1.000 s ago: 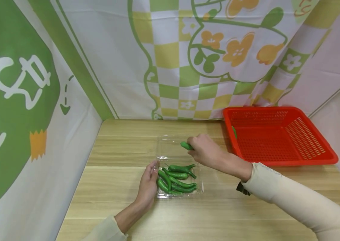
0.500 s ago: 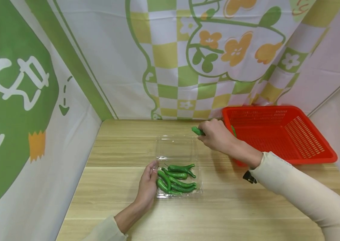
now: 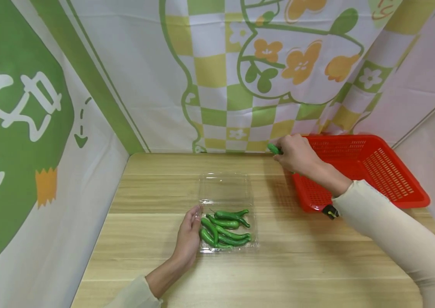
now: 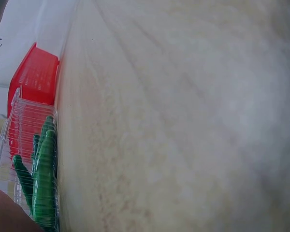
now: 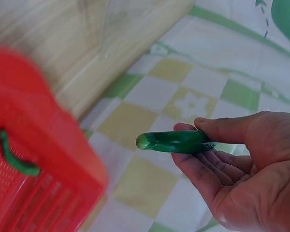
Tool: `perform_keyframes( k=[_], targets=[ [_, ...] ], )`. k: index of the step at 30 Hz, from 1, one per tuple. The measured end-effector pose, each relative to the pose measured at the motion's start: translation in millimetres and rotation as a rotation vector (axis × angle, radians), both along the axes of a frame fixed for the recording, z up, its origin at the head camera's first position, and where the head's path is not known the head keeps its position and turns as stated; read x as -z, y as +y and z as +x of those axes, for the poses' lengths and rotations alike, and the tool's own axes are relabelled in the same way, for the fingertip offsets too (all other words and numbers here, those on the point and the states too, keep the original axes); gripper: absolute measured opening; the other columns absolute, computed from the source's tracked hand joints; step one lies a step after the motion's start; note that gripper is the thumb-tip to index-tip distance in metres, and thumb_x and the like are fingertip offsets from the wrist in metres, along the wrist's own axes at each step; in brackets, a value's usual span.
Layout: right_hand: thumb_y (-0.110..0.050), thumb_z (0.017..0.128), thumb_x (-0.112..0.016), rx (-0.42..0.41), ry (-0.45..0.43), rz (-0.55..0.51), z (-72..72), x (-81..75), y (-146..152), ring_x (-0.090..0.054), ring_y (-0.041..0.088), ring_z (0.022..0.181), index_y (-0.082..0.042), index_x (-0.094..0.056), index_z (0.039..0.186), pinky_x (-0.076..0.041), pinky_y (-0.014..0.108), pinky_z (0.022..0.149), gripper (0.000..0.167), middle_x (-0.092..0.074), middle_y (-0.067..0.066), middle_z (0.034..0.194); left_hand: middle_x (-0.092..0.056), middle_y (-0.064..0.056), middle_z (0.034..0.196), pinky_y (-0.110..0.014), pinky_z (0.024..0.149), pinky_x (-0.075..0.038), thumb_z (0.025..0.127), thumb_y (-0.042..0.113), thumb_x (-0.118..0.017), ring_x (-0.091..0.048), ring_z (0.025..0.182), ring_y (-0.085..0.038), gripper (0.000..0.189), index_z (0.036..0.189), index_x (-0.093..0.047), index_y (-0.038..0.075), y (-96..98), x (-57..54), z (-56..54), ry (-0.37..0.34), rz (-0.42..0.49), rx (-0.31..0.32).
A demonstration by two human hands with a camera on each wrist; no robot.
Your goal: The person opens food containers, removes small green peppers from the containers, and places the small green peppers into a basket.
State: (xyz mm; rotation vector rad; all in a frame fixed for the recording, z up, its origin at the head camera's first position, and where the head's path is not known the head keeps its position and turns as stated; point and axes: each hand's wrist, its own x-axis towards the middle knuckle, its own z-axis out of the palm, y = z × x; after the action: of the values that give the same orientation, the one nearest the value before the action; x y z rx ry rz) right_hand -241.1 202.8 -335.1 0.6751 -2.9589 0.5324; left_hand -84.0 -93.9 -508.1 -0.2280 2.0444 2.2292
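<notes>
My right hand [image 3: 298, 153] pinches a green chili pepper [image 5: 171, 142] between thumb and fingers, raised above the near-left rim area of the red plastic basket [image 3: 406, 171]. The right wrist view shows the pepper's pale stem end pointing away from the hand. My left hand [image 3: 189, 235] holds the left side of a hinged clear plastic box [image 3: 253, 239], thumb at its edge. Several green chili peppers [image 3: 232, 234] lie inside the box, whose lid [image 3: 225, 187] is folded back flat on the table. In the left wrist view, peppers [image 4: 43, 181] show through the box wall.
One more green pepper [image 5: 17, 157] lies in the red basket, against its side. The wooden table [image 3: 144, 188] meets a printed cloth wall [image 3: 217, 102] at the back. A green and white panel [image 3: 21, 128] stands along the left.
My right hand has carried the pepper from above the box lid rightward and back to the basket's rim. The left hand stays at the box.
</notes>
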Motion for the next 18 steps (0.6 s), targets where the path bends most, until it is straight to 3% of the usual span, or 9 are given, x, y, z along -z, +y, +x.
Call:
perform_keyframes(
  k=[7, 12, 18],
  targets=[
    [-0.007, 0.089, -0.074, 0.09, -0.025, 0.043, -18.6, -4.6, 26, -0.044, 0.014, 0.053, -0.014, -0.053, 0.058, -0.037, 0.031, 0.055, 0.039, -0.041, -0.007, 0.051, -0.03, -0.02, 0.171, -0.052, 0.132, -0.02, 0.114, 0.005, -0.031, -0.024, 0.158, -0.042, 0.048, 0.161, -0.029, -0.003, -0.2, 0.2, 0.0, -0.005, -0.004, -0.004],
    [-0.008, 0.086, -0.073, 0.141, -0.04, 0.086, -31.7, -7.0, 46, -0.046, 0.014, 0.052, -0.014, -0.049, 0.05, -0.039, 0.031, 0.053, 0.044, -0.043, -0.007, 0.045, -0.03, -0.02, 0.171, -0.052, 0.133, -0.017, 0.114, 0.005, -0.031, -0.023, 0.159, -0.041, 0.048, 0.161, -0.029, -0.004, -0.8, 0.9, 0.0, 0.0, -0.005, -0.001],
    [-0.01, 0.088, -0.079, 0.165, -0.1, 0.096, -43.9, -6.0, 66, -0.04, 0.014, 0.052, -0.011, -0.049, 0.053, -0.037, 0.029, 0.052, 0.047, -0.038, -0.005, 0.05, -0.028, -0.02, 0.171, -0.052, 0.133, -0.016, 0.114, 0.005, -0.03, -0.021, 0.16, -0.041, 0.048, 0.161, -0.029, -0.003, -1.1, 0.5, 0.5, 0.003, -0.007, 0.004]
  ],
)
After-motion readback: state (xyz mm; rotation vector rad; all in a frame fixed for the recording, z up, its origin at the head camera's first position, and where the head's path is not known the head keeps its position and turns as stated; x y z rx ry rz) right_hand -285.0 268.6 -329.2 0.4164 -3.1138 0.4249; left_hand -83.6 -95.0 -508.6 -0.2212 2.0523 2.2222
